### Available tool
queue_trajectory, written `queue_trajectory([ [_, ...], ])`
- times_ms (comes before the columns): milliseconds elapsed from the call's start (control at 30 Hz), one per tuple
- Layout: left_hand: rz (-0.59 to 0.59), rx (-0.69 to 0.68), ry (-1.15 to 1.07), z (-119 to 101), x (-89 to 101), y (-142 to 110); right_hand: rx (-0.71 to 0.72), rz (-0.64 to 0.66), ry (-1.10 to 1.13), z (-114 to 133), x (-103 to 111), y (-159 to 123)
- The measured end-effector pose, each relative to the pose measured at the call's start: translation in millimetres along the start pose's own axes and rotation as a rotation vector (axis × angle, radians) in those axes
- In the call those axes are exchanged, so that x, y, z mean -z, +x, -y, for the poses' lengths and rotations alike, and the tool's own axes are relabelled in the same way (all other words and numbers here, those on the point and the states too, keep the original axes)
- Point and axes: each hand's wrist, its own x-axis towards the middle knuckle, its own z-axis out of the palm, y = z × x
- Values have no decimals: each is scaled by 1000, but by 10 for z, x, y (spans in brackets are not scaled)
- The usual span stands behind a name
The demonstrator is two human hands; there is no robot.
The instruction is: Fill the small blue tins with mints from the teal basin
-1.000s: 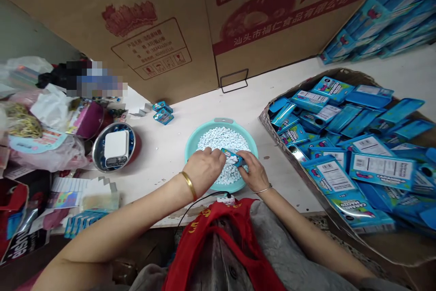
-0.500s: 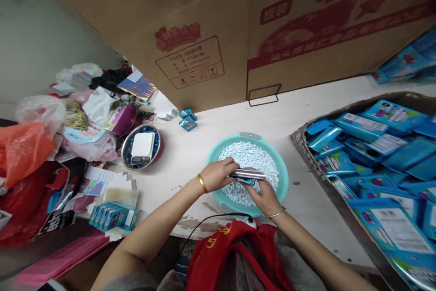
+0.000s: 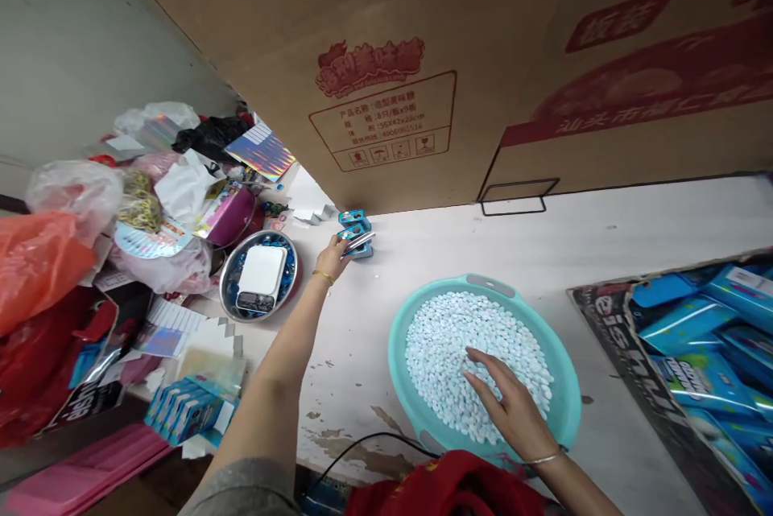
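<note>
A pale, chipped tabletop [image 3: 350, 331] meets a tall printed carton [image 3: 386, 9], with a grey wall [image 3: 66, 57] beyond. The frame cuts off the open box [image 3: 628, 379] of blue packs [image 3: 700, 375]; fingers partly hide a silvery item [image 3: 361, 241]. The left hand [image 3: 332, 258] grips it against small blue boxes [image 3: 355, 220]; well apart, the right hand [image 3: 516, 411] spreads empty over white pieces [image 3: 447, 347] in a turquoise basin [image 3: 398, 339].
</note>
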Motion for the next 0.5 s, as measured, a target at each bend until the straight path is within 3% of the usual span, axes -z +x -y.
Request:
queue_trajectory([
  [100, -95, -10, -25, 142, -99, 113, 24, 35, 4, -22, -77, 14],
  [167, -241, 14, -108, 236, -171, 76, 59, 45, 10, -35, -115, 44],
  [267, -466, 203, -213, 310, -298, -157, 87, 25, -2, 25, -99, 78],
  [333, -534, 315, -210, 294, -391, -368, 105, -38, -25, 125, -11, 91],
  [433, -491, 292, -348, 270, -581, -576, 127, -174, -95, 229, 270, 135],
  [500, -399, 304, -367, 269, -741, -599, 94, -305, -204, 204, 591, 127],
])
